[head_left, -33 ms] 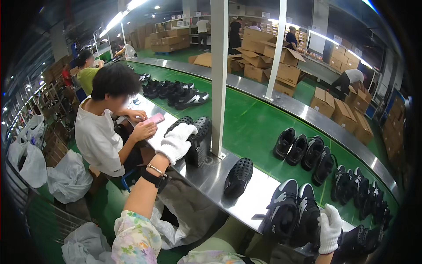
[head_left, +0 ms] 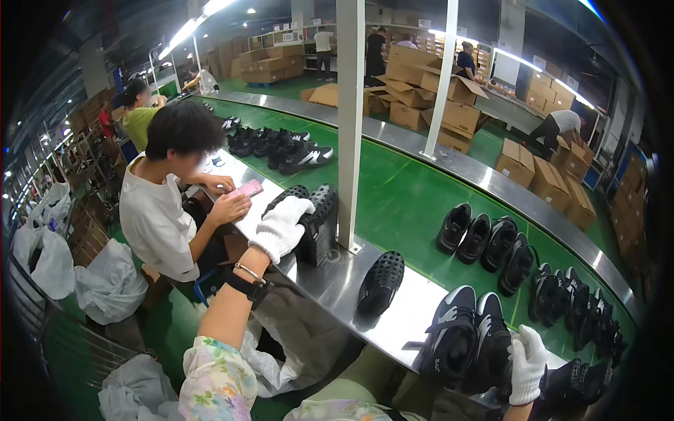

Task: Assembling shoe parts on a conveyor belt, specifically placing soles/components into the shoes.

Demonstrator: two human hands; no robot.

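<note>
My left hand (head_left: 283, 228), in a white knit glove, is closed over the top of a black clog with a holed upper. A second black clog (head_left: 323, 205) stands against it on the metal ledge. My right hand (head_left: 526, 366), gloved too, is raised beside a black-and-white sneaker (head_left: 493, 344). Its fingers are loosely bent with a gap at the thumb, and nothing shows between them. Left of that sneaker sits its like, another black-and-white sneaker (head_left: 451, 335) with a loose strap. A single black clog (head_left: 381, 284) lies on the lit ledge between my hands.
A green conveyor belt (head_left: 393, 184) carries several rows of dark shoes (head_left: 481, 237). White posts (head_left: 349, 126) rise from the ledge near my left hand. At left, a seated person (head_left: 158, 210) holds a pink phone (head_left: 247, 189). Cardboard boxes (head_left: 516, 163) stand beyond the belt.
</note>
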